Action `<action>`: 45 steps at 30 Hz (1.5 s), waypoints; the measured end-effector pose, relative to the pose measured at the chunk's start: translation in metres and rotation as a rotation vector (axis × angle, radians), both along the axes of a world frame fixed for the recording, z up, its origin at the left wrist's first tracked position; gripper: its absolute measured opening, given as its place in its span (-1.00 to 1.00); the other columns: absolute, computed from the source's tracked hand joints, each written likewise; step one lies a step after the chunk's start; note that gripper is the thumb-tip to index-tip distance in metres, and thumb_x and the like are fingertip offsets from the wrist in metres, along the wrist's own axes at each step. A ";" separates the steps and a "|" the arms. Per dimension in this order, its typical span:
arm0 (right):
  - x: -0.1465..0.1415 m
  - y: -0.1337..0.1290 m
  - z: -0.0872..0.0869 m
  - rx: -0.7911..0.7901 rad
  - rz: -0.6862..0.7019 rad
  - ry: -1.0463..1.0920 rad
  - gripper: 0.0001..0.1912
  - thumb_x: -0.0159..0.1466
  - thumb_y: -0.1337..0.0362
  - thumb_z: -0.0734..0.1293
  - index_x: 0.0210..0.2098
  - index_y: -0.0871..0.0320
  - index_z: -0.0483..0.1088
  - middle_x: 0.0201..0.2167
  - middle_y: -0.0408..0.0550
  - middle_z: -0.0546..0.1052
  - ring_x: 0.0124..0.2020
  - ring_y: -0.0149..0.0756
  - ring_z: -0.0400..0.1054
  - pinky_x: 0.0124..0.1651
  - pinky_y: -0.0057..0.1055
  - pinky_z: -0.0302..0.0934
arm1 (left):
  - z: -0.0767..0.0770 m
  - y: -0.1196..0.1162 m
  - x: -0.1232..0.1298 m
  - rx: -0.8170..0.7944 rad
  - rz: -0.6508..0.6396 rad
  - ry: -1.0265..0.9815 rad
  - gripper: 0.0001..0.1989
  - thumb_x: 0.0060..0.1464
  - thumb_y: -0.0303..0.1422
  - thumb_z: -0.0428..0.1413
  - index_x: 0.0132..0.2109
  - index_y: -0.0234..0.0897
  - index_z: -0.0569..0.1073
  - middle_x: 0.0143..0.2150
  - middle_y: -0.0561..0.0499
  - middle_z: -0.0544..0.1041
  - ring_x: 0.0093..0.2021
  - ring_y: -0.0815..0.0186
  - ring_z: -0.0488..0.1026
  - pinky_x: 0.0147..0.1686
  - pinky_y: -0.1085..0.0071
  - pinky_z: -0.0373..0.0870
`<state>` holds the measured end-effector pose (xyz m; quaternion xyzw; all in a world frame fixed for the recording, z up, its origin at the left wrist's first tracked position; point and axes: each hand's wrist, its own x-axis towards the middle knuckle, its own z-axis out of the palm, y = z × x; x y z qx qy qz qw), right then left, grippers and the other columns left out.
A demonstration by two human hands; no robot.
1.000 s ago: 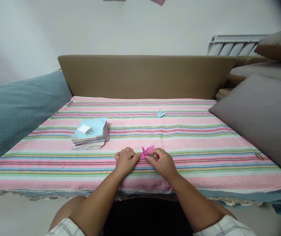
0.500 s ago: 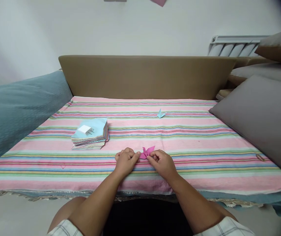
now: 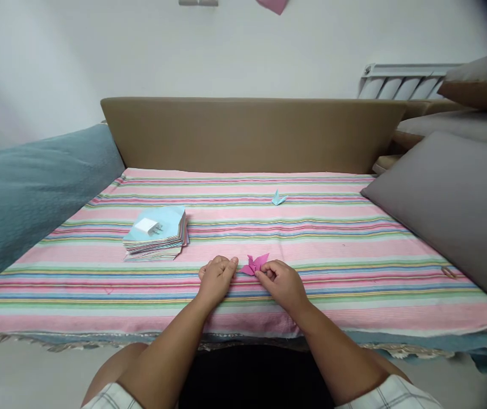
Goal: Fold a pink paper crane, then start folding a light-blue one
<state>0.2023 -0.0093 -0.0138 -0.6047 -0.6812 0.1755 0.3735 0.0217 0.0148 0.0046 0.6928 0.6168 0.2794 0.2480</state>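
Paper stack (image 3: 157, 234) with a white plug (image 3: 147, 226) on top, well left of you on the striped cloth (image 3: 354, 238). Your left hand (image 3: 215, 278): loosely curled, fingertips just beside the pink fold (image 3: 255, 264); whether it grips, you cannot tell. The fold lies between your hands, its long axis left-right. Your right hand (image 3: 281, 282): pinching its right edge, so nearer. Blue fold (image 3: 278, 198) farther back.

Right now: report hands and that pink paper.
Right hand pinching pink origami piece. Left hand curled beside it, contact unclear. Piece low on striped cloth. Nothing blocking.
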 end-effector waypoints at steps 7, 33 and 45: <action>0.001 0.002 0.002 0.000 -0.044 -0.016 -0.75 0.17 0.12 0.25 -0.54 0.12 0.37 -0.58 -0.18 0.39 -0.53 -0.41 0.24 -0.45 -0.50 0.02 | 0.002 0.002 -0.001 0.002 0.030 -0.100 -0.54 0.17 -0.15 -0.18 -0.59 -0.23 0.33 -0.41 0.06 0.42 -0.26 0.30 0.39 -0.16 0.34 0.23; 0.060 0.190 0.016 -0.044 -0.367 0.108 -0.67 0.08 0.02 0.25 -0.47 0.12 0.50 -0.52 -0.12 0.50 -0.46 -0.30 0.32 -0.45 -0.45 0.05 | -0.017 0.001 -0.005 0.044 -0.005 -0.017 -0.58 0.15 -0.15 -0.21 -0.59 -0.25 0.18 -0.51 0.08 0.31 -0.38 0.32 0.33 -0.26 0.33 0.14; 0.052 0.246 -0.004 -0.073 -0.413 0.104 -0.72 0.10 0.08 0.26 -0.43 0.10 0.53 -0.47 -0.05 0.54 -0.43 -0.21 0.37 -0.43 -0.37 0.12 | -0.030 -0.001 -0.009 0.020 -0.018 0.038 -0.56 0.17 -0.09 -0.19 -0.56 -0.24 0.23 -0.49 0.07 0.35 -0.37 0.31 0.34 -0.19 0.30 0.14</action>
